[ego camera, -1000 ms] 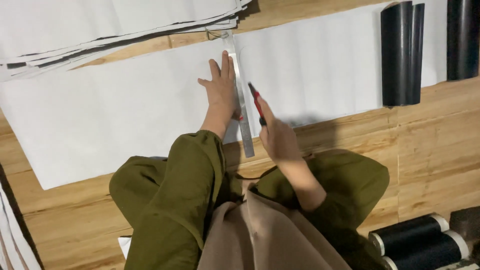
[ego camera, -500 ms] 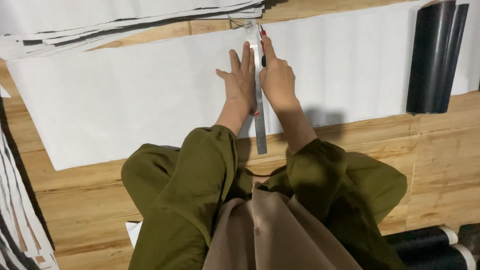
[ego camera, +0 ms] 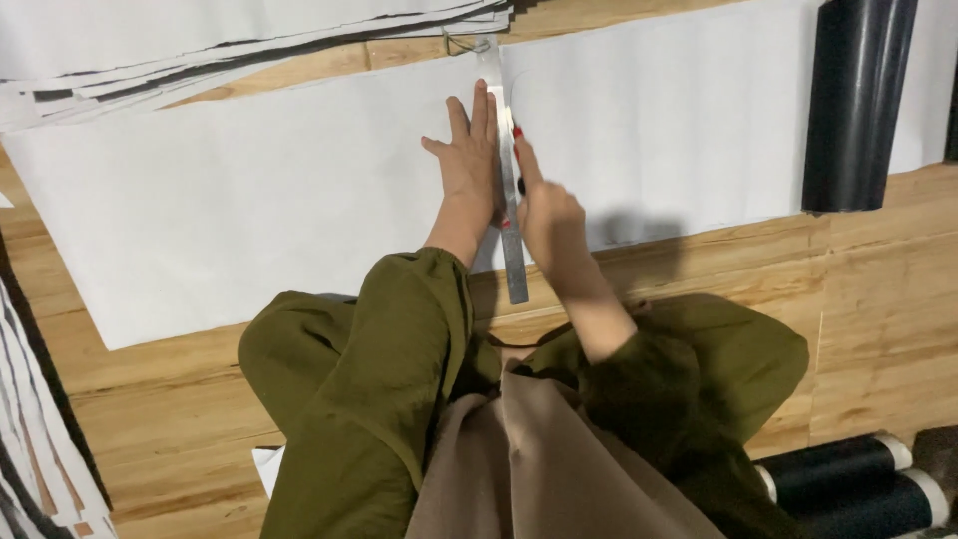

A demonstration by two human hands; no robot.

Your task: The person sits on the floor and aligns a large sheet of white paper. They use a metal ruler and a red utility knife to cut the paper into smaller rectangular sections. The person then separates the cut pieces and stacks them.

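A long white paper sheet (ego camera: pixel 249 200) lies across a wooden floor. A metal ruler (ego camera: pixel 507 180) runs across the sheet from its far edge to its near edge. My left hand (ego camera: pixel 469 165) presses flat on the ruler's left side, fingers spread. My right hand (ego camera: pixel 544 215) is closed around a red-handled cutter (ego camera: pixel 518 140), whose tip touches the paper along the ruler's right edge, about midway down the sheet. My olive sleeves and knees fill the lower middle of the view.
A stack of cut white sheets (ego camera: pixel 200 40) lies beyond the paper at top left. A black roll (ego camera: pixel 853 100) rests on the sheet at right. More black rolls (ego camera: pixel 858 479) lie at bottom right, and other sheets (ego camera: pixel 30 439) at the left edge.
My right hand has drawn the cutter back along the ruler from the sheet's far edge toward me. The left hand stays pressed on the ruler.
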